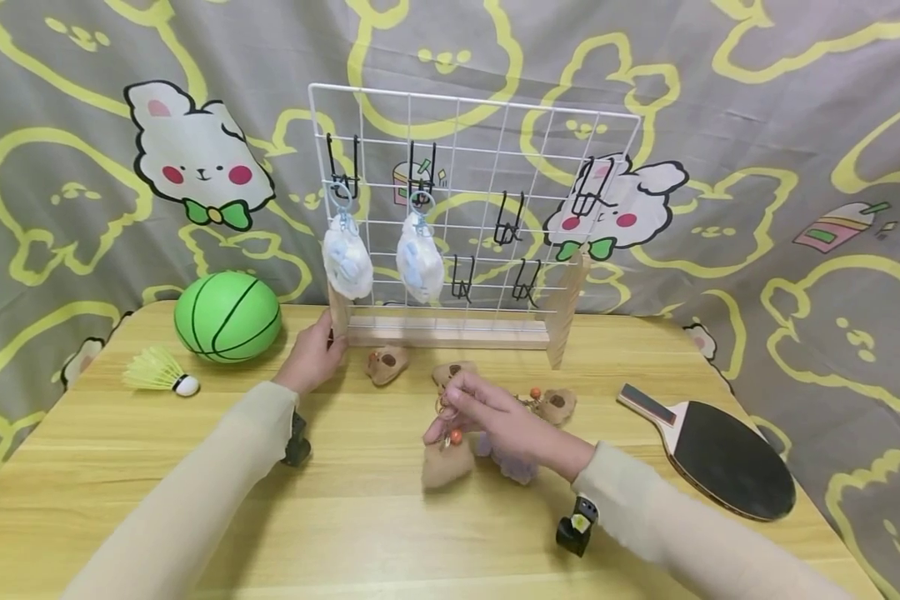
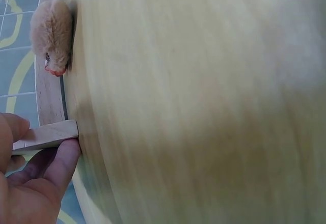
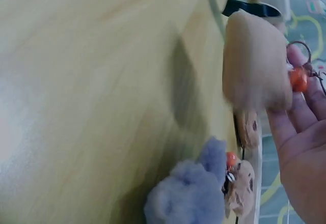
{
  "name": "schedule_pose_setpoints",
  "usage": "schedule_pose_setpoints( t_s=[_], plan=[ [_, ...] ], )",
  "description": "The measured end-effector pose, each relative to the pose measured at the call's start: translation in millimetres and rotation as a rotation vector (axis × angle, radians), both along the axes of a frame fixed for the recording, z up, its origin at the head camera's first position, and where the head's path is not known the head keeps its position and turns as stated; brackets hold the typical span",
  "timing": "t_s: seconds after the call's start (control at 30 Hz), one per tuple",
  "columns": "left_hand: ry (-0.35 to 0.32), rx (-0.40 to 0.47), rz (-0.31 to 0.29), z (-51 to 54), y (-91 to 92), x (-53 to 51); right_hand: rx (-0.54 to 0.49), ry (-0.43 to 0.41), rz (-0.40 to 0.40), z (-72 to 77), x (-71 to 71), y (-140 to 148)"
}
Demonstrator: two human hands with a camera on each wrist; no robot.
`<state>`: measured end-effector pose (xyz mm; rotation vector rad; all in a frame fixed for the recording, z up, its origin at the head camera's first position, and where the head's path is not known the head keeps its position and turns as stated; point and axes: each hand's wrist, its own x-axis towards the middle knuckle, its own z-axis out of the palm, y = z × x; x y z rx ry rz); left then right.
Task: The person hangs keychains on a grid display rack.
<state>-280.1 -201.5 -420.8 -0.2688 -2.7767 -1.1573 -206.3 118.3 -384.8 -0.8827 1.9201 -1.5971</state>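
The left hand (image 1: 317,354) grips the wooden foot (image 2: 48,134) at the left end of a white wire grid rack (image 1: 457,175). A brown plush keychain (image 1: 447,463) with an orange bead hangs from the right hand (image 1: 506,421), which pinches its ring above the table. Two white fluffy keychains, one at far left (image 1: 347,258) and one beside it (image 1: 420,260), hang on black hooks. Other black hooks, such as one (image 1: 507,218) right of centre, carry nothing. Brown plush pieces lie before the rack (image 1: 386,364), and a purple fluffy one (image 3: 188,193) lies beneath the right hand.
A green ball (image 1: 228,317) and a yellow shuttlecock (image 1: 161,372) are on the table's left side. At the right lies a black paddle (image 1: 733,458). Behind the rack hangs a grey patterned curtain (image 1: 720,167).
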Motion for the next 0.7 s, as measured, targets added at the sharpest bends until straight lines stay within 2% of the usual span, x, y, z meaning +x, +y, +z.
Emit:
schedule_pose_setpoints(
  t_s=[0.1, 0.2, 0.43, 0.7],
  plan=[
    [-0.002, -0.006, -0.001, 0.7, -0.6, 0.3, -0.056, -0.077, -0.055, 1.5, -5.7, 4.2],
    [0.002, -0.008, -0.006, 0.6, -1.2, -0.3, -0.093, -0.105, -0.134, 5.7, -10.6, 9.6],
    [0.003, -0.010, -0.007, -0.6, -2.7, -0.2, -0.178, -0.089, -0.313, 25.0, -22.3, 21.9],
    [0.018, -0.028, -0.013, -0.8, -2.2, -1.6, -0.360, 0.018, -0.490, 56.5, -41.6, 31.3]
  ],
)
